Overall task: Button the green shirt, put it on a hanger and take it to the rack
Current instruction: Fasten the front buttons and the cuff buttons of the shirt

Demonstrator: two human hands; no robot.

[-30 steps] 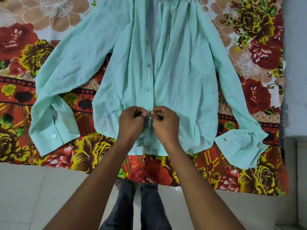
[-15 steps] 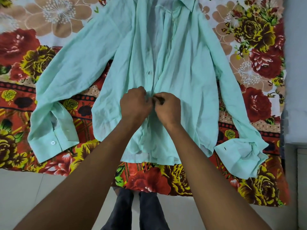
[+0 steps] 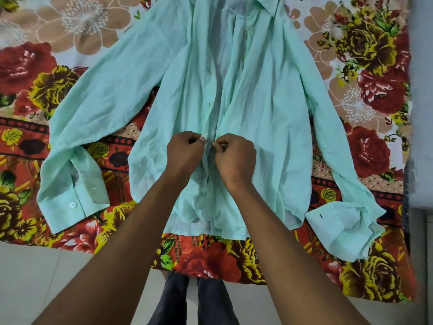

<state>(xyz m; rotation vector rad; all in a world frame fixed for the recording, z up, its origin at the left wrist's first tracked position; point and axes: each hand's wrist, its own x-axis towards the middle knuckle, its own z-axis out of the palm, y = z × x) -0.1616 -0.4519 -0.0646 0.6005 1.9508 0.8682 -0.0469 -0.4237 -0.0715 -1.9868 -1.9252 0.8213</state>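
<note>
The light green shirt (image 3: 269,109) lies face up on a floral bedsheet, collar at the far end, sleeves spread out to both sides. My left hand (image 3: 185,154) pinches the left front edge at the placket, a little below the shirt's middle. My right hand (image 3: 236,158) pinches the right front edge right beside it, fingers curled. The two hands nearly touch over the placket. Above them the fronts lie apart, with small buttons showing along the left edge. No hanger or rack is in view.
The floral bedsheet (image 3: 46,73) in red, yellow and beige covers the bed and hangs over its near edge. Pale floor tiles (image 3: 58,285) lie below, where my dark trouser legs (image 3: 194,301) stand. A grey wall (image 3: 421,66) runs along the right.
Both hands have moved up the placket, away from the hem, from a lower point to a higher one. They still pinch the two front edges together.
</note>
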